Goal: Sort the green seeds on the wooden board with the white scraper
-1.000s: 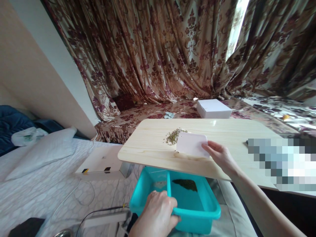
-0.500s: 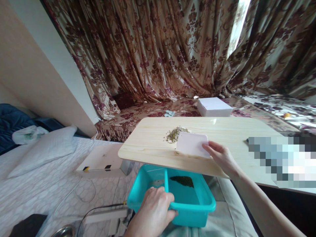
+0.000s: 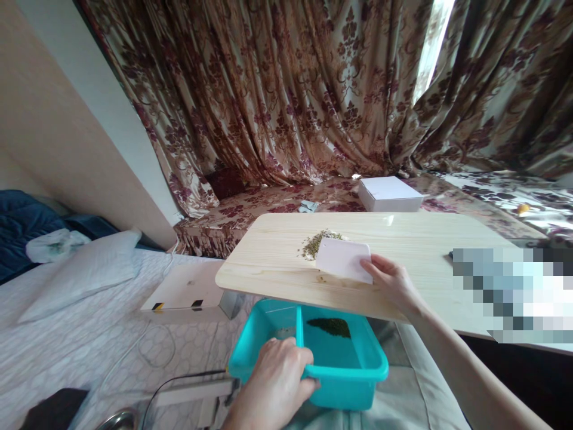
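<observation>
A white flat scraper is pinched at its right edge by my right hand, over the light wooden board. Its left side meets a pile of loose green-brown seeds or dried herbs, partly hidden behind it. Below the board's front edge is a turquoise two-compartment tub. My left hand grips the tub's near rim by the divider. Dark green grains lie in the right compartment; a few pale bits show in the left one.
A white box stands behind the board. At the left, a flat white case and a pillow lie on the bed. Cables and a metal bowl are at lower left. A pixelated patch covers the board's right end.
My right hand has shifted the scraper slightly to the left and away from me, against the pile. My left hand keeps its grip on the tub.
</observation>
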`<action>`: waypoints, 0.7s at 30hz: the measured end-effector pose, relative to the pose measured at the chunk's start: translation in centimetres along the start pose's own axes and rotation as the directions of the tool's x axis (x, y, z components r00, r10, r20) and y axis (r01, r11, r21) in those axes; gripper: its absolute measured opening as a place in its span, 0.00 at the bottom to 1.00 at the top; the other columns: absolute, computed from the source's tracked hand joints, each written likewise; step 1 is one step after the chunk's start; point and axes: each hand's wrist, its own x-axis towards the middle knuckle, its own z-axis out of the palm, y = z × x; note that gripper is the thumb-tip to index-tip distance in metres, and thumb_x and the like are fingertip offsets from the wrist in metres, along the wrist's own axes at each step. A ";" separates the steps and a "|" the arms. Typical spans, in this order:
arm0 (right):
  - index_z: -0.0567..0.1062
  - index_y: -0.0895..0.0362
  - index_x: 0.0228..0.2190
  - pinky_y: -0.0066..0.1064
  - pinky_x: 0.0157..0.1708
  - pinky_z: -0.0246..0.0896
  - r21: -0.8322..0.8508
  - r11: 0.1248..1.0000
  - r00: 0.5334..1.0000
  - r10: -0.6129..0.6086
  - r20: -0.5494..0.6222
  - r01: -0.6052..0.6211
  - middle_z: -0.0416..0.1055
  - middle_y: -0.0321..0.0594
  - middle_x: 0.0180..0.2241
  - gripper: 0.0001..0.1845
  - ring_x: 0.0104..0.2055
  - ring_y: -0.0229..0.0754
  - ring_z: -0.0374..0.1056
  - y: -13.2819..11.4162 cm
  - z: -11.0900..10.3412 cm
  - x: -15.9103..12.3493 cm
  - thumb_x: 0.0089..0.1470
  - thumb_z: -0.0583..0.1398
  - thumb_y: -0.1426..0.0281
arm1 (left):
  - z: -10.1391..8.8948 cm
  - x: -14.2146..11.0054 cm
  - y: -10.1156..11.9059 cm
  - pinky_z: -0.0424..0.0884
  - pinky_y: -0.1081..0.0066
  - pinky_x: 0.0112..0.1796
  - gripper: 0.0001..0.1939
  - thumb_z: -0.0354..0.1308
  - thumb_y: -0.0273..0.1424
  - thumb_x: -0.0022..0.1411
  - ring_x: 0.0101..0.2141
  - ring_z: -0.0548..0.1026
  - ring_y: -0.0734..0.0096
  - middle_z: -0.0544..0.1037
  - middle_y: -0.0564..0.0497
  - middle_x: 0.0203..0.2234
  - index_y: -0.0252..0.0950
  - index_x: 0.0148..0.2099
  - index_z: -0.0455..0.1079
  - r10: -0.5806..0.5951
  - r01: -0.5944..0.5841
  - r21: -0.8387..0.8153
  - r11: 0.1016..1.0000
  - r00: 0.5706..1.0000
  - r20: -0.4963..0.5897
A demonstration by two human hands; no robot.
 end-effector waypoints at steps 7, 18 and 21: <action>0.80 0.57 0.33 0.31 0.31 0.67 -0.005 1.000 0.989 0.008 0.149 -0.007 0.78 0.41 0.30 0.27 0.33 0.47 0.72 -0.5 0.2 -1.1 0.40 0.62 0.47 | 0.3 -0.1 -1.3 0.60 0.68 0.38 0.06 0.59 0.36 0.55 0.38 0.71 0.63 0.74 0.52 0.31 0.40 0.31 0.72 -0.005 0.005 -0.001 1.000 0.998 -0.068; 0.81 0.56 0.31 0.30 0.32 0.68 0.024 0.997 0.995 0.076 0.066 -0.078 0.78 0.41 0.31 0.21 0.33 0.45 0.72 -1.7 -3.2 -3.4 0.39 0.66 0.53 | -0.5 -0.2 1.2 0.63 0.64 0.42 0.07 0.57 0.36 0.56 0.40 0.71 0.59 0.74 0.49 0.33 0.38 0.32 0.73 0.034 -0.035 0.022 0.999 0.999 0.030; 0.80 0.55 0.31 0.31 0.31 0.68 0.023 0.999 0.990 0.037 -0.135 -0.034 0.78 0.41 0.31 0.21 0.31 0.45 0.72 -0.7 -4.6 -2.9 0.39 0.65 0.52 | -0.9 -0.3 2.7 0.61 0.62 0.48 0.09 0.57 0.35 0.58 0.45 0.69 0.55 0.74 0.47 0.39 0.38 0.37 0.73 0.039 -0.041 0.022 0.999 0.994 0.107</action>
